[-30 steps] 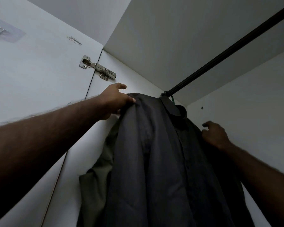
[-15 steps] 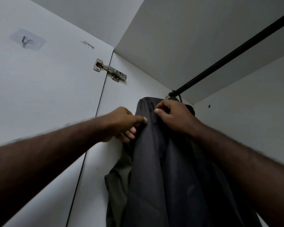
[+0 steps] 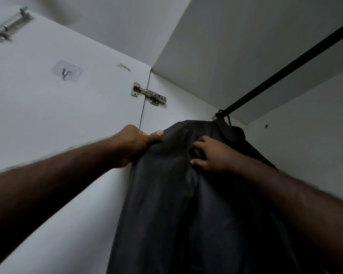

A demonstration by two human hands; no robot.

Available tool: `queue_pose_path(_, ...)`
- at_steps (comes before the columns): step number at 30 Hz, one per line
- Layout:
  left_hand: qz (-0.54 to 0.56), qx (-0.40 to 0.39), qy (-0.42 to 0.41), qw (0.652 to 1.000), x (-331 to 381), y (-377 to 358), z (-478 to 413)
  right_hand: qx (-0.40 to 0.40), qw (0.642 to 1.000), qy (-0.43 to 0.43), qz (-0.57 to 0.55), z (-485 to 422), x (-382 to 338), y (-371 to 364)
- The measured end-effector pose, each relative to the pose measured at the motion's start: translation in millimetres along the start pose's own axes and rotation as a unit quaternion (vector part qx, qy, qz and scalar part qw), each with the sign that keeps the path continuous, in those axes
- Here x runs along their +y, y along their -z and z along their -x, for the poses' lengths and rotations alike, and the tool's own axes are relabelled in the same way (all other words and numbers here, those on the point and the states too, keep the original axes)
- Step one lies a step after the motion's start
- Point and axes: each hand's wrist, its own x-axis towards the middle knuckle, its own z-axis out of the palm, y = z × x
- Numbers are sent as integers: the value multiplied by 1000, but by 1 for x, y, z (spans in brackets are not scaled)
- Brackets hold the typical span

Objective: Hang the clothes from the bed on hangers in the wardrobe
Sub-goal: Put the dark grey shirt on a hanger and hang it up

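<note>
Found dark shirt (image 3: 176, 194) hung inside the wardrobe on green hanger (image 3: 227, 120), hooked over black rail (image 3: 285, 70) at its far end, close to the back corner. Had left hand (image 3: 135, 144) clamped on the shirt's near shoulder, thumb on top, fingers curled under the cloth. Had right hand (image 3: 212, 155) pinching a fold of the front just below the collar, thumb and fingers curled in. Judged as a straightening step, with hanging of this garment done. Flagged risks: could tip the hanger and slip a shoulder off by tugging down or sideways with both hands at once. Could drag the hook along or off the rail by pulling toward the door (image 3: 48, 115). Would leave the shirt lopsided, maybe sliding off later, if released with cloth bunched. Could not see the hanger's arms under the cloth, so could not confirm both shoulders seated. Counted: two hands, one shirt, one hanger (hook only visible), one rail, one hinge (image 3: 149, 94), one stick-on hook (image 3: 66, 71), one bolt latch (image 3: 8, 26) at the door's top (blurred), one barcode label (image 3: 123, 67), one small hole (image 3: 266, 126) in the back panel. Saw no bed or other clothes from this angle.
</note>
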Motion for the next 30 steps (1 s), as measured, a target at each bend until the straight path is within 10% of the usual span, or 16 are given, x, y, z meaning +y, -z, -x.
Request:
queue_pose_path(8, -228, -82, 81, 967, 34, 69, 39, -15, 1000, -8, -11, 10, -22, -28)
queue_pose_path(15, -144, -69, 24, 987, 47, 82, 90, -57, 991, -22, -123, 7, -33, -35)
queue_pose_path(23, -78, -188, -21, 979, 48, -31, 179, -142, 770, -109, -613, 30, -58, 22)
queue_pose_path(27, -71, -318, -19, 945, 42, -98, 210, -113, 858, -93, -492, 47, -48, 46)
queue_pose_path(30, -96, -263, -142, 949, 33, -108, 213, -144, 883, -114, -433, 70, -28, 62)
